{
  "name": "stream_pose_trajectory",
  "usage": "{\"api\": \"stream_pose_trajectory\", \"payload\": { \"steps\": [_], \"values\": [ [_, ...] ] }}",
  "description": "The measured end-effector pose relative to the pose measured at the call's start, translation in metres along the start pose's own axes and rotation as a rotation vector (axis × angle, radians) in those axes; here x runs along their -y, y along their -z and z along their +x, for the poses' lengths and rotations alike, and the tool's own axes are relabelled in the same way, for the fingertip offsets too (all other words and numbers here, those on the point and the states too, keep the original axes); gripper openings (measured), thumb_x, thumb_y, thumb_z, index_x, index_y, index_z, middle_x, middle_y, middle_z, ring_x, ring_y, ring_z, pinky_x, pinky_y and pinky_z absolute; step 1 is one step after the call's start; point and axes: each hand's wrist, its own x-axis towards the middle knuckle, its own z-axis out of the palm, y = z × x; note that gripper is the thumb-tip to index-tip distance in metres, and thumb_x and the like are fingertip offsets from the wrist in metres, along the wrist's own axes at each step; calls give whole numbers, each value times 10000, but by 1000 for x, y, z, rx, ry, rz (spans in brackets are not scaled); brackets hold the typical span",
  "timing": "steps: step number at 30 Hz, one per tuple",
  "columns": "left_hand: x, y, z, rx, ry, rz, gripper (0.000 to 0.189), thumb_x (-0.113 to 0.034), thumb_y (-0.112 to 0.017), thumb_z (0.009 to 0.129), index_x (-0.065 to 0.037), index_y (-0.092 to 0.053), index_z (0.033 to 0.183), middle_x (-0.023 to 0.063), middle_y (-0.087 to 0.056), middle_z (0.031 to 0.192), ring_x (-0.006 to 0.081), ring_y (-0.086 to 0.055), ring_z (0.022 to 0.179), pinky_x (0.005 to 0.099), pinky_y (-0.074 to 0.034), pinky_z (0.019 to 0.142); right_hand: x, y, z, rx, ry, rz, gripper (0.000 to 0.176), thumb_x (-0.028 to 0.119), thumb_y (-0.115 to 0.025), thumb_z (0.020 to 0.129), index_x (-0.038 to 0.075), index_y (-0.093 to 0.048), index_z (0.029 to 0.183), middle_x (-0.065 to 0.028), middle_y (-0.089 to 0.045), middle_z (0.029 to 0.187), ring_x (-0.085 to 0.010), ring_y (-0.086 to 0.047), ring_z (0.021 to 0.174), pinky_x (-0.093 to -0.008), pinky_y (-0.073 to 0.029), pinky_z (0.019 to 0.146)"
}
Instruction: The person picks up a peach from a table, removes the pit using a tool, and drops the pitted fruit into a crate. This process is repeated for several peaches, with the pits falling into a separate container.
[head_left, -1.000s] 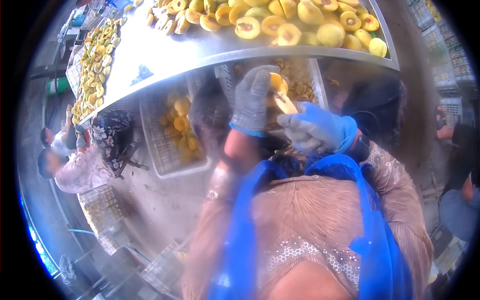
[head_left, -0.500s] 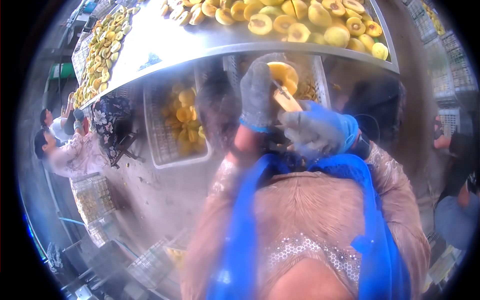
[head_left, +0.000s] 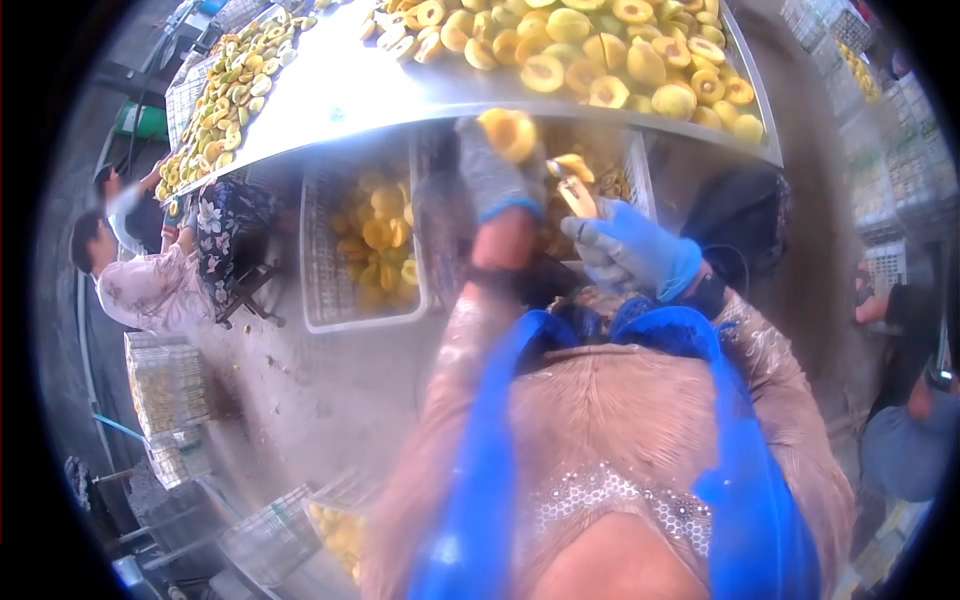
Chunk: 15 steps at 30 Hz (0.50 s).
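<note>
Grip of upraised left hand (head_left: 490, 178) tight on peach half (head_left: 508, 134) — right hand (head_left: 628, 252) clamped around tool (head_left: 576, 192).

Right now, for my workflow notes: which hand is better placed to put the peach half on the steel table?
Left, probably: the left hand holds the peach half at the table edge; the right hand grips a tool lower.

A shiny steel desk (head_left: 350, 90) carries heaps of halved yellow peaches (head_left: 600, 50), with more halves (head_left: 225, 85) strewn along its left end.
</note>
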Motion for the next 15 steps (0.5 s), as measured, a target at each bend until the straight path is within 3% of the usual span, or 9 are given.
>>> {"api": "stream_pose_trajectory", "payload": {
  "steps": [1,3,5,7,10,12,14,15],
  "values": [
    [-8,4,14,-79,-56,-45,367,-379,-522,901,-34,-523,1027,121,-579,942,243,-597,758,357,-533,622,-9,3,0,-36,-132,429,152,244,-524,922,101,-491,886,61,-419,558,-36,-367,386,-190,-255,328],
    [-18,45,38,25,-484,461,365,-397,-543,884,-50,-550,998,83,-593,884,223,-602,791,332,-522,644,-13,6,2,-164,-70,-75,162,257,-530,918,114,-478,863,60,-425,563,-34,-367,395,-189,-252,329],
    [-47,69,47,17,-942,1016,359,-379,-581,860,-54,-559,1012,67,-605,881,226,-606,811,310,-513,701,-10,11,6,-200,57,-666,150,253,-521,912,106,-502,930,14,-477,711,-83,-431,556,-224,-321,458],
    [-94,76,41,-115,-1457,1704,407,-371,-625,822,-53,-557,1066,79,-622,920,250,-612,819,299,-506,762,-16,22,13,-189,27,-795,144,242,-533,907,104,-502,936,17,-482,691,-76,-437,533,-218,-322,435],
    [-125,123,76,-284,-623,1347,521,-439,-648,770,-42,-565,1098,163,-617,1003,320,-598,878,373,-487,802,-33,42,21,-157,-161,-589,140,226,-550,900,102,-503,944,21,-490,661,-67,-448,498,-209,-323,399],
    [-137,108,73,-419,-839,1839,570,-461,-647,755,-33,-558,1121,216,-591,1054,345,-575,949,412,-459,833,-28,47,17,-153,-231,-463,140,215,-562,895,100,-503,949,24,-495,642,-60,-454,475,-204,-324,376],
    [-144,72,67,-340,-839,1962,622,-461,-638,759,-30,-509,1188,291,-540,1112,367,-521,1075,447,-416,873,-13,50,8,-155,-263,-375,142,204,-574,890,99,-503,954,26,-500,622,-54,-461,452,-198,-325,352],
    [-138,63,80,-272,-773,1952,623,-453,-633,764,-30,-494,1201,290,-541,1110,374,-519,1076,443,-418,874,-1,51,2,-158,-273,-353,144,199,-580,888,98,-504,957,28,-503,612,-50,-464,441,-195,-325,341]
  ]
}}
